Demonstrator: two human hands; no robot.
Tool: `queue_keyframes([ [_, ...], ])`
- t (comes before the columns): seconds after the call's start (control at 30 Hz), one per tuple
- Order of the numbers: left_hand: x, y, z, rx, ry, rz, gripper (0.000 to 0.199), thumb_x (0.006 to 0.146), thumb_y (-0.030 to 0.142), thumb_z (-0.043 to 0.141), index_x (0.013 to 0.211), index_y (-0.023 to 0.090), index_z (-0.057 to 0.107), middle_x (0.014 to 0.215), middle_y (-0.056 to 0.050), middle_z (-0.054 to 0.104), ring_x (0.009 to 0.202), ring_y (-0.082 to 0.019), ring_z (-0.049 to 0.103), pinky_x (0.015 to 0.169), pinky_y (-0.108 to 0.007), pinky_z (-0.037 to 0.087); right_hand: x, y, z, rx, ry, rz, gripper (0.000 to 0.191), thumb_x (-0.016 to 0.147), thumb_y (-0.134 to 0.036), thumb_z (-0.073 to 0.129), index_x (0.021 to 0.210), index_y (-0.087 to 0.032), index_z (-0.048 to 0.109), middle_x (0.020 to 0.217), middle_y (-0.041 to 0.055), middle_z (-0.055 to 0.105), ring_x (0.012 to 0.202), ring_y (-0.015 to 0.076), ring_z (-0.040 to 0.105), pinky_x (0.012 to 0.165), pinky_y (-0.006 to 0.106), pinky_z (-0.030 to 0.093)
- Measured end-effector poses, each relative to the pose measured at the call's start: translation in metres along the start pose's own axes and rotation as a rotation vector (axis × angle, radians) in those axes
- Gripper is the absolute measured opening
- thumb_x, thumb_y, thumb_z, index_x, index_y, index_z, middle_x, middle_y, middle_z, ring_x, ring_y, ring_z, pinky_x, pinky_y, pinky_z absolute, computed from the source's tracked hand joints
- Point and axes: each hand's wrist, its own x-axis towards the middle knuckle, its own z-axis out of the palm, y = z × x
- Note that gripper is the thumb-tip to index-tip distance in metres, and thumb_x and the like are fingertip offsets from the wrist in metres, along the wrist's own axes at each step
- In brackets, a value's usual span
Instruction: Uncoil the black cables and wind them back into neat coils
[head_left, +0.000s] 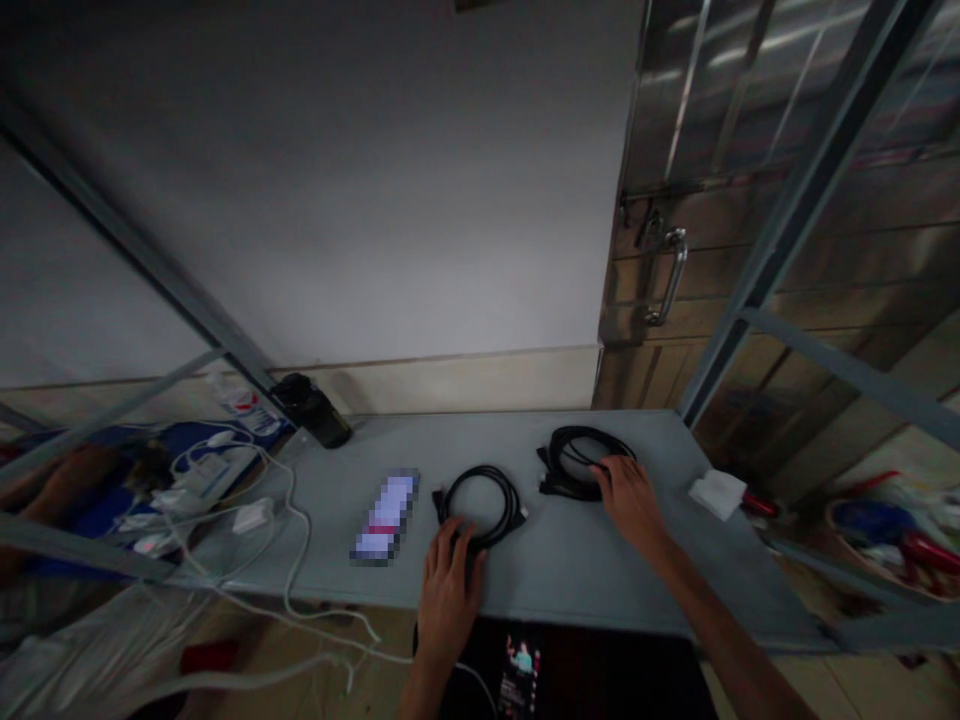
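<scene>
Two coiled black cables lie on the grey tabletop (570, 575). The smaller coil (514, 490) has a plug at either side; my left hand (448, 580) rests at its near left edge, fingers stretched forward and touching it. Further right and back is the thicker coil (559, 470), its plug ends pointing left. My right hand (628, 495) is closed over this coil's near right side, the fingertips partly hidden against the cable. A phone (385, 515), pixelated and lit, lies left of the smaller coil.
A dark bottle (315, 410) stands by the wall. White cords (300, 540) and a power strip (202, 485) crowd the left end, near another person's hand (79, 475). White tissue (718, 493) lies at right. Metal posts (750, 270) frame the table.
</scene>
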Motion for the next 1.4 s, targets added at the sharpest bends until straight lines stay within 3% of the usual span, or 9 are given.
queue_keyframes([
  [0.17,-0.001,0.0,-0.001,-0.01,0.01,0.016,0.042,0.111,0.032,0.059,0.153,0.026,0.06,0.155,-0.014,0.065,0.147,-0.034,0.061,0.118,-0.059,0.057,0.051,0.004,-0.033,-0.011,0.083,0.078,0.057,0.121,-0.06,0.03,0.112,-0.016,0.066,0.088,0.0126,0.075,0.072,0.0273,0.071,0.068,0.037,0.05],
  [0.37,-0.002,-0.001,0.001,0.0,0.019,0.031,0.043,0.111,0.032,0.06,0.153,0.024,0.058,0.154,-0.015,0.066,0.148,-0.034,0.06,0.119,-0.06,0.057,0.093,-0.025,-0.124,-0.057,0.378,0.13,0.059,0.118,-0.066,0.042,0.107,-0.016,0.07,0.086,0.0105,0.074,0.068,0.0232,0.071,0.064,0.032,0.048],
  [0.53,0.0,-0.001,-0.001,-0.026,0.009,0.025,0.044,0.111,0.033,0.06,0.155,0.024,0.057,0.154,-0.016,0.066,0.149,-0.034,0.06,0.12,-0.061,0.056,0.096,-0.058,-0.194,-0.088,0.526,0.168,0.053,0.114,-0.065,0.052,0.099,-0.017,0.07,0.081,0.0088,0.07,0.068,0.0223,0.068,0.067,0.034,0.049],
  [0.7,-0.003,0.004,-0.008,-0.154,0.008,-0.009,0.051,0.107,0.039,0.068,0.155,0.025,0.059,0.155,-0.015,0.068,0.155,-0.038,0.055,0.124,-0.069,0.049,0.073,-0.082,-0.228,-0.075,0.545,0.257,0.053,0.111,-0.067,0.058,0.1,-0.017,0.072,0.079,0.008,0.07,0.066,0.0219,0.066,0.065,0.033,0.047],
  [0.8,-0.017,0.032,-0.017,-0.445,-0.077,-0.067,0.069,0.102,0.047,0.075,0.164,0.027,0.052,0.164,-0.018,0.06,0.159,-0.04,0.05,0.129,-0.07,0.043,0.054,-0.099,-0.236,-0.007,0.517,0.285,0.052,0.111,-0.066,0.06,0.101,-0.016,0.073,0.079,0.007,0.072,0.063,0.02,0.066,0.061,0.03,0.047],
  [0.93,-0.032,0.099,-0.029,-1.094,-0.308,-0.185,0.102,0.091,0.071,0.079,0.175,0.032,0.036,0.18,-0.02,0.041,0.167,-0.043,0.038,0.133,-0.066,0.036,0.029,-0.129,-0.233,0.193,0.387,0.256,0.04,0.113,-0.056,0.061,0.101,-0.019,0.071,0.081,0.0049,0.073,0.064,0.0176,0.068,0.059,0.026,0.05],
  [1.07,-0.025,0.151,-0.043,-1.484,-0.422,-0.373,0.104,0.085,0.07,0.087,0.171,0.032,0.042,0.171,-0.023,0.052,0.159,-0.044,0.05,0.126,-0.061,0.046,0.005,-0.157,-0.218,0.421,0.221,0.23,0.026,0.115,-0.044,0.06,0.104,-0.022,0.068,0.075,-0.0001,0.069,0.058,0.0153,0.065,0.056,0.022,0.051],
  [1.2,-0.019,0.158,-0.055,-1.486,-0.521,-0.607,0.072,0.094,0.069,0.077,0.151,0.026,0.065,0.146,-0.023,0.072,0.134,-0.043,0.072,0.098,-0.052,0.064,-0.016,-0.169,-0.203,0.568,0.097,0.237,0.025,0.115,-0.042,0.059,0.102,-0.023,0.066,0.075,-0.0006,0.068,0.061,0.0148,0.066,0.058,0.019,0.054],
  [1.4,-0.034,0.135,-0.047,-1.263,-0.501,-0.902,0.091,0.072,0.092,0.08,0.133,0.024,0.077,0.143,-0.017,0.075,0.139,-0.042,0.068,0.099,-0.047,0.064,-0.049,-0.171,-0.185,0.64,-0.046,0.223,0.029,0.113,-0.049,0.061,0.103,-0.025,0.075,0.083,0.003,0.076,0.069,0.0181,0.074,0.064,0.02,0.06],
])
